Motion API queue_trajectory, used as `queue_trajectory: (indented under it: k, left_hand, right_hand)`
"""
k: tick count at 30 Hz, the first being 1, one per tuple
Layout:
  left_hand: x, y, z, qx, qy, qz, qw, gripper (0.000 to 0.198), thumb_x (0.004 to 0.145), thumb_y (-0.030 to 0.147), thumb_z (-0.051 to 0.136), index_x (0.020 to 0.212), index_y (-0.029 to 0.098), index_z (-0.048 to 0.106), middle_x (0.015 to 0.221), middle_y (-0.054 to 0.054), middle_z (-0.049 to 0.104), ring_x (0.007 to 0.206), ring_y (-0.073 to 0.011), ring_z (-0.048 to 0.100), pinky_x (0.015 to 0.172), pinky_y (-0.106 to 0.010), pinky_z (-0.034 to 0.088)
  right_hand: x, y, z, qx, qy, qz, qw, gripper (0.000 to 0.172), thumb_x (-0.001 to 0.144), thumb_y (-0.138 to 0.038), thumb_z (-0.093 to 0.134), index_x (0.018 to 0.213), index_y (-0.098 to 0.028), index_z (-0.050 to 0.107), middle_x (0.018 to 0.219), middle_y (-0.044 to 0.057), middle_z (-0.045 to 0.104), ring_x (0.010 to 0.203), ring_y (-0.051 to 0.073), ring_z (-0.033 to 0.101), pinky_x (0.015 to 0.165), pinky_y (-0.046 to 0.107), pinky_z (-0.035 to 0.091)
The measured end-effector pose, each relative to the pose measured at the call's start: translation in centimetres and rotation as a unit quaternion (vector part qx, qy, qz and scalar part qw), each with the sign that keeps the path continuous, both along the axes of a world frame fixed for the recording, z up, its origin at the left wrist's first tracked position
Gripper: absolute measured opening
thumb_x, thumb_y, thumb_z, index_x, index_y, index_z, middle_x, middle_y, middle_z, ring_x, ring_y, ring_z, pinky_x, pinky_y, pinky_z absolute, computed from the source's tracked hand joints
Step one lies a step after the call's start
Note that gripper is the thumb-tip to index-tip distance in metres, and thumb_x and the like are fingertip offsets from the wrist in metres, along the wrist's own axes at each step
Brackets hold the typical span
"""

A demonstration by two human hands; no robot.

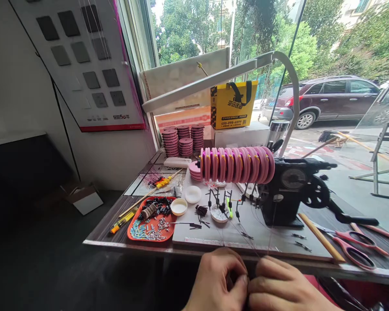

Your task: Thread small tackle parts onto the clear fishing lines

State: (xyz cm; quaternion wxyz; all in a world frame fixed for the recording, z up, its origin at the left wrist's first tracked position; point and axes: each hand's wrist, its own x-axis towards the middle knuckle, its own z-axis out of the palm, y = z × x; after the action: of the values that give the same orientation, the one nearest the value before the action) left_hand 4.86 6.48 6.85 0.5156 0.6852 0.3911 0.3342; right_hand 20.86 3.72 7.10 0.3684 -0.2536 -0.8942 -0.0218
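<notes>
My left hand (218,280) and my right hand (283,287) meet just below the table's front edge (194,249), fingertips pinched together on something too small to make out. Thin fishing lines (246,239) run from my fingers up across the grey mat (214,233) towards small clips under a row of pink line spools (236,165) mounted on a black hand-crank winder (290,190). Both hands are closed in a pinch.
An orange tray (152,224) of small metal and black parts sits left, beside white lids (179,207) and a small dish (219,214). Red scissors (353,246) and a wooden stick (320,237) lie right. Stacked spools (181,140), a yellow bag (233,105) and a lamp arm (214,82) stand behind.
</notes>
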Motion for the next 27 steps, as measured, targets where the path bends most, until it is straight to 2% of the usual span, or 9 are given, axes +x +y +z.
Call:
queue_trajectory:
  k: [1, 2, 7, 11, 14, 17, 20, 23, 27]
  left_hand:
    - [-0.1, -0.1, 0.1, 0.077, 0.024, -0.001, 0.997, 0.012, 0.062, 0.009, 0.055, 0.057, 0.016, 0.063, 0.066, -0.003, 0.059, 0.055, -0.0126, 0.046, 0.050, -0.025, 0.030]
    - [-0.3, -0.1, 0.1, 0.113, 0.032, -0.004, 0.993, 0.013, 0.063, 0.008, 0.055, 0.058, 0.016, 0.064, 0.069, -0.004, 0.058, 0.055, -0.0127, 0.045, 0.050, -0.025, 0.030]
    - [-0.5, -0.2, -0.1, 0.081, 0.001, 0.029, 0.996, 0.011, 0.067, 0.013, 0.058, 0.057, 0.016, 0.061, 0.070, -0.001, 0.049, 0.058, -0.0120, 0.043, 0.050, -0.024, 0.029]
    - [-0.4, 0.0, -0.9, 0.068, -0.032, 0.051, 0.996, 0.020, 0.074, 0.025, 0.058, 0.057, 0.015, 0.061, 0.071, -0.002, 0.047, 0.060, -0.0124, 0.042, 0.050, -0.024, 0.029]
    - [-0.3, 0.4, -1.4, 0.001, -0.067, 0.048, 0.997, 0.030, 0.075, 0.036, 0.061, 0.055, 0.014, 0.062, 0.071, -0.001, 0.047, 0.054, -0.0098, 0.042, 0.045, -0.023, 0.029]
    - [-0.3, 0.7, -1.6, -0.086, -0.106, 0.028, 0.990, 0.036, 0.072, 0.044, 0.064, 0.055, 0.013, 0.061, 0.071, 0.000, 0.049, 0.043, -0.0044, 0.040, 0.040, -0.021, 0.026]
    - [-0.1, 0.7, -1.6, -0.124, -0.137, 0.024, 0.982, 0.039, 0.068, 0.046, 0.068, 0.053, 0.012, 0.058, 0.072, 0.000, 0.050, 0.039, -0.0018, 0.038, 0.038, -0.020, 0.025]
    - [0.0, 0.5, -1.8, -0.102, -0.140, 0.038, 0.984, 0.039, 0.070, 0.046, 0.066, 0.053, 0.012, 0.058, 0.071, 0.000, 0.049, 0.038, -0.0016, 0.037, 0.036, -0.020, 0.024]
    - [0.3, 0.1, -2.3, -0.007, -0.131, 0.100, 0.986, 0.026, 0.072, 0.034, 0.065, 0.057, 0.013, 0.062, 0.072, 0.000, 0.048, 0.047, -0.0055, 0.040, 0.038, -0.020, 0.026]
  right_hand:
    - [-0.2, 0.1, 0.3, -0.030, 0.016, 0.002, 0.999, 0.050, 0.101, -0.031, 0.017, 0.064, -0.021, 0.049, 0.054, -0.001, 0.058, 0.049, 0.012, 0.045, 0.048, 0.025, 0.036]
    - [-0.3, 0.1, 0.5, -0.069, 0.022, 0.001, 0.997, 0.050, 0.101, -0.032, 0.019, 0.063, -0.020, 0.049, 0.053, 0.000, 0.059, 0.050, 0.012, 0.045, 0.049, 0.025, 0.037]
    - [-0.1, 0.4, 1.4, -0.233, 0.109, -0.023, 0.966, 0.042, 0.097, -0.041, 0.036, 0.070, -0.020, 0.060, 0.062, 0.002, 0.065, 0.057, 0.013, 0.055, 0.057, 0.025, 0.044]
    - [-0.2, 0.8, 2.2, -0.403, 0.182, -0.098, 0.892, 0.031, 0.085, -0.045, 0.054, 0.070, -0.020, 0.064, 0.067, 0.001, 0.062, 0.064, 0.016, 0.056, 0.059, 0.025, 0.043]
    - [-0.6, 1.1, 2.9, -0.491, 0.237, -0.064, 0.836, 0.032, 0.080, -0.047, 0.059, 0.068, -0.017, 0.059, 0.062, -0.002, 0.054, 0.061, 0.014, 0.049, 0.057, 0.024, 0.038]
    - [-0.9, 1.4, 3.2, -0.544, 0.281, -0.010, 0.791, 0.033, 0.079, -0.047, 0.060, 0.069, -0.016, 0.055, 0.062, -0.003, 0.050, 0.060, 0.013, 0.045, 0.057, 0.024, 0.036]
    - [-0.9, 1.6, 3.1, -0.560, 0.300, 0.006, 0.772, 0.032, 0.078, -0.045, 0.062, 0.070, -0.015, 0.054, 0.064, -0.002, 0.050, 0.062, 0.013, 0.045, 0.058, 0.024, 0.035]
    - [-0.9, 1.8, 2.8, -0.563, 0.323, 0.013, 0.761, 0.031, 0.078, -0.043, 0.063, 0.069, -0.015, 0.054, 0.064, -0.002, 0.051, 0.062, 0.013, 0.045, 0.059, 0.025, 0.035]
    - [-0.7, 1.9, 2.6, -0.569, 0.358, 0.008, 0.740, 0.031, 0.076, -0.043, 0.065, 0.070, -0.015, 0.055, 0.064, -0.001, 0.055, 0.063, 0.013, 0.048, 0.060, 0.024, 0.036]
